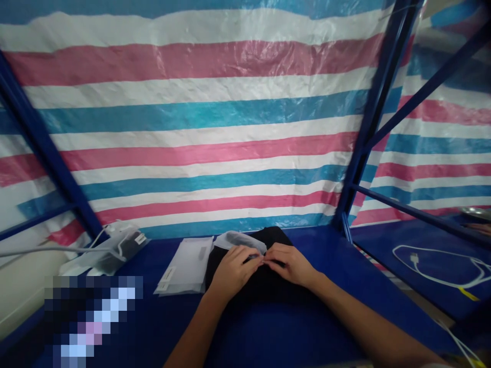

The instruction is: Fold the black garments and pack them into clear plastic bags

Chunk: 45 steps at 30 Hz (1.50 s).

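Note:
My left hand (235, 270) and my right hand (292, 264) meet at their fingertips over a black cloth (274, 236) on the blue surface. Both are closed in a pinch at the near right end of a translucent plastic bag (232, 239), which lies across the cloth. Exactly what part sits between the fingertips is hidden. Left of the cloth lies a stack of flat translucent plastic bags (187, 263) with small printed labels.
A blue metal frame (362, 133) rises around the blue surface (322, 245), backed by a striped plastic sheet (215, 153). At the left are a labelled plastic packet (125, 250) and a grey cable (57, 250). A white USB cable (441, 278) lies at the right.

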Motion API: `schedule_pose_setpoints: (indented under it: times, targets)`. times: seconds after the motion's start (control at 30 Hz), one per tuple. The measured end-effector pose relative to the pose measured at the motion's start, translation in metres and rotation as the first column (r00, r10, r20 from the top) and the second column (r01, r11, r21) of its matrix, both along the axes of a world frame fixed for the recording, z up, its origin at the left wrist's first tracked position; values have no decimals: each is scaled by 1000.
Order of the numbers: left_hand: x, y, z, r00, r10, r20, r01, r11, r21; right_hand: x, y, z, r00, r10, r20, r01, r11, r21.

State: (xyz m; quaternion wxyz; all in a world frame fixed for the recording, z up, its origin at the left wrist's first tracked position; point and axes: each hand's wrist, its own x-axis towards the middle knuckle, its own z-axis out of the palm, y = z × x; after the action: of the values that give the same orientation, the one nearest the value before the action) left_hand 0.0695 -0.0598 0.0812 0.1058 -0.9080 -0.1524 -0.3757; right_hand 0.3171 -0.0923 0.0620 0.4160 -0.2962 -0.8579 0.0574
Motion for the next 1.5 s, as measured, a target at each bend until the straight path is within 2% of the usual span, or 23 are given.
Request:
schedule_pose_setpoints:
  times: [0.1, 0.23, 0.43, 0.53, 0.67, 0.83, 0.93, 1.03, 1.1, 1.13, 1.23, 1.3, 1.4, 1.5]
  targets:
    - [2, 0, -1, 1000, -9, -1, 9, 1000, 17, -2, -2, 3, 1000, -5, 1, 5, 1000, 7]
    - [-8, 11, 1, 998, 50, 37, -52, 998, 37, 2, -2, 8, 995, -54, -88, 48, 997, -65]
    - [-49, 39, 5, 962, 252, 105, -254, 967, 4, 25, 14, 2, 914, -314, -259, 269, 943, -194]
    - [-60, 43, 4, 944, 304, 129, -298, 953, -60, 30, 20, -1, 888, -361, -284, 301, 924, -235]
    - [-53, 38, 3, 941, 271, 201, -251, 960, -121, 24, 12, 4, 916, -284, -284, 237, 953, -188]
    - [-32, 21, 3, 960, 168, 222, -116, 966, -230, 11, 1, 8, 976, -153, -156, 129, 980, -153]
    - [-23, 12, 3, 967, 99, 237, -32, 962, -271, 6, 5, 0, 971, -184, -155, 149, 966, -212]
    - [-20, 10, 1, 945, 139, 295, -30, 938, -345, 6, 14, -8, 923, -269, -277, 190, 941, -279]
    - [-21, 11, 0, 920, 220, 323, -72, 908, -413, 7, 18, -11, 851, -340, -400, 190, 910, -369]
    - [-22, 12, -1, 906, 261, 332, -92, 890, -447, 6, 19, -11, 810, -360, -463, 146, 888, -436]
    - [-23, 15, 1, 889, 310, 338, -67, 817, -572, 1, 19, -10, 680, -353, -643, -150, 791, -593]
    - [-21, 14, 3, 923, 238, 301, 28, 739, -673, -6, 15, -9, 624, -322, -712, -342, 707, -619]
    - [-16, 9, 7, 967, 96, 236, 129, 616, -777, -15, 8, -5, 649, -287, -705, -458, 593, -663]
    - [-12, 6, 8, 970, 70, 234, 157, 559, -814, -18, 1, 1, 706, -254, -661, -465, 537, -703]
